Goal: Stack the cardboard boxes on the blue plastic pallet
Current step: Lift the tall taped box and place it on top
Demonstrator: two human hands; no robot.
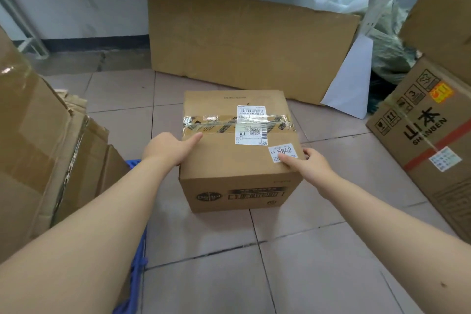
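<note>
Two bare forearms reach forward from the viewer. The left hand and right hand press flat against opposite sides of a taped cardboard box, thumbs on top, clamping it between them. The box sits on the tiled floor, long axis running left to right, printed end facing the viewer. This looks like the pickup step; next, lift and swing left toward the blue plastic pallet at the floor's left edge.

The box I'm reaching for carries a white sticker reading "5842" with a small "54" before it; its shipping label shows "WU" beside a barcode; the right-hand carton reads "SHANBEN" under two large Chinese characters.
</note>
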